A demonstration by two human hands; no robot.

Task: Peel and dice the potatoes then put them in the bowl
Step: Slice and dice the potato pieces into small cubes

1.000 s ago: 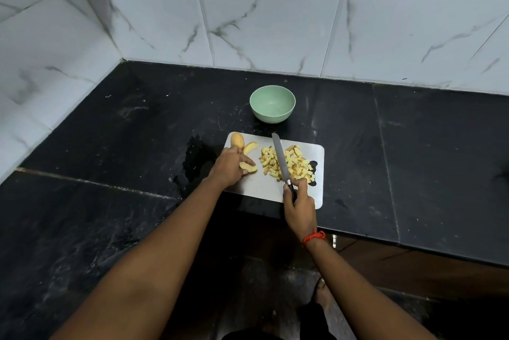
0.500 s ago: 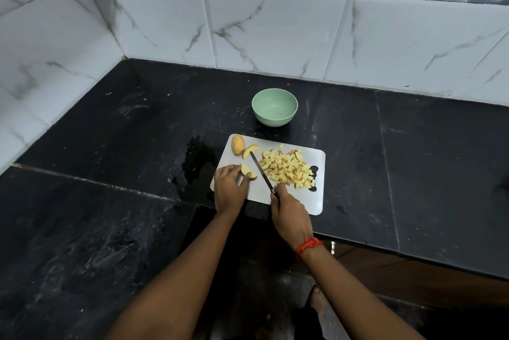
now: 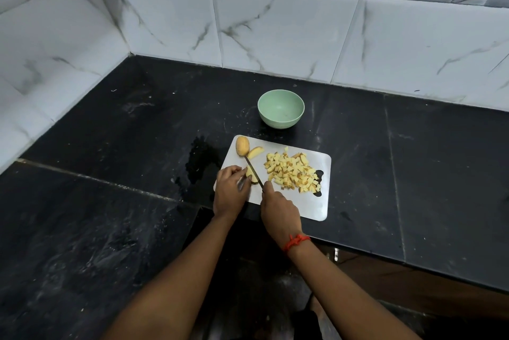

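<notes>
Two forearms reach in from the near edge, a red thread [image 3: 296, 242] tied round the right wrist. Both hands work at the near left corner of the one cutting board [image 3: 311, 204], which lies flat on the black bench [image 3: 110, 202].

The right hand [image 3: 279, 210] is closed round the handle of the single knife [image 3: 254, 171], forefinger stretched along its top. The left hand [image 3: 231, 191] has its fingers curled down, the tips holding a potato piece [image 3: 250, 173] against the board.

A second ago the blade lay in the heap of cubes, pointing away. Half a second ago it had swung out and stood between the heap and the left hand. Now it has shifted left and slants across the held piece, its tip close to the uncut pieces beyond. The left hand has barely moved.

One heap of diced potato [image 3: 292, 173] covers the middle and right of the board, its cubes too many to count. Near the far left corner lie one slice [image 3: 255, 151] and, just beside it, one skin-on potato chunk [image 3: 243, 146], so three undiced pieces in all.

A wet patch [image 3: 198, 163] marks the bench left of the board. One pale green bowl [image 3: 281, 122] stands upright just beyond the board's far edge, apart from it. Behind it rises the tiled wall [image 3: 275, 31].
</notes>
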